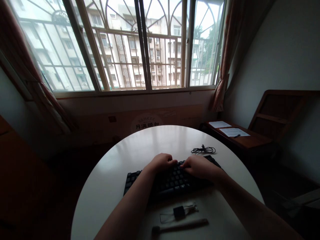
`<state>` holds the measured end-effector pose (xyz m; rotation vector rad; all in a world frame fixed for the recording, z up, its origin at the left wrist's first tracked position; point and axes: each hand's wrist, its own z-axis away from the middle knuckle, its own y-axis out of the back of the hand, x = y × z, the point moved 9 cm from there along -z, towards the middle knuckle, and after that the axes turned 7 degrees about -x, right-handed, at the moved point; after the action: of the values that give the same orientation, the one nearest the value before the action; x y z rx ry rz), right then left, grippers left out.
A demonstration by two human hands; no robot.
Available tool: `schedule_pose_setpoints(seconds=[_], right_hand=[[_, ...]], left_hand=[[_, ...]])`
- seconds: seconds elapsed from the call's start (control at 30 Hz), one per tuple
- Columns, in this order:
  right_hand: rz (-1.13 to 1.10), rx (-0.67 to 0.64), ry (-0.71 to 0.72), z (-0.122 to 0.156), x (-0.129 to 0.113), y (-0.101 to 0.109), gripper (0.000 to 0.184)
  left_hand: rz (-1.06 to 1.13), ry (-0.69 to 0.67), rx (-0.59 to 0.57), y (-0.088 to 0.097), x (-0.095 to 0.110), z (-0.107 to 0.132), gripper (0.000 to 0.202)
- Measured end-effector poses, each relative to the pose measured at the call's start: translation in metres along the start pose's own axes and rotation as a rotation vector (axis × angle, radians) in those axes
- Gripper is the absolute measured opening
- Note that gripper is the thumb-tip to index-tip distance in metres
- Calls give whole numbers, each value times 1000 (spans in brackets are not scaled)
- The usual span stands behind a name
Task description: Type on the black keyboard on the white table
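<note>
A black keyboard (172, 180) lies on the round white table, its keys facing up. My left hand (161, 162) is closed at its far edge, fingers curled over and thumb resting near the top row of keys. Close beside it my right hand (197, 166) is also closed on the far edge, its thumb pointing left over the keys. The undersides of both hands are hidden. On the near side of the keyboard lie a wire keycap puller (179, 212) with a dark middle and a long-handled brush (180, 227).
A bundled black cable (203, 149) lies behind the keyboard on the white table (100, 186). To the right, a wooden chair (260, 141) holds paper sheets (233, 132) and a pen (237, 136). A barred window (145, 50) with curtains (221, 90) is ahead.
</note>
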<state>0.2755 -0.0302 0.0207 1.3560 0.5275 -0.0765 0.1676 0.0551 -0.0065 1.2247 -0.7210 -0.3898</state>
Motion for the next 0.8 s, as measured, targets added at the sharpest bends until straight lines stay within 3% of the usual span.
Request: schedule_pose_setpoints(seconds=[0.23, 0.33, 0.4, 0.5, 0.67, 0.73, 0.8], right_hand=[[-24, -45, -50, 5, 22, 9, 25], [-57, 30, -25, 3, 27, 17, 24], [-76, 201, -24, 4, 31, 34, 25], [-99, 578, -54, 26, 43, 73, 27], [-40, 1185, -77, 105, 53, 132, 31], [24, 1281, -66, 123, 51, 140, 30], [85, 1226, -26, 118, 48, 133, 27]], left_hand=[[10, 3, 1, -1, -3, 0, 49], [12, -10, 8, -2, -4, -1, 48], [8, -13, 8, -2, -4, -1, 48], [8, -12, -7, -1, -2, 0, 48], [3, -21, -15, -1, -2, 1, 47], [4, -27, -12, -1, -2, 1, 48], [12, -33, -13, -2, -3, 0, 49]])
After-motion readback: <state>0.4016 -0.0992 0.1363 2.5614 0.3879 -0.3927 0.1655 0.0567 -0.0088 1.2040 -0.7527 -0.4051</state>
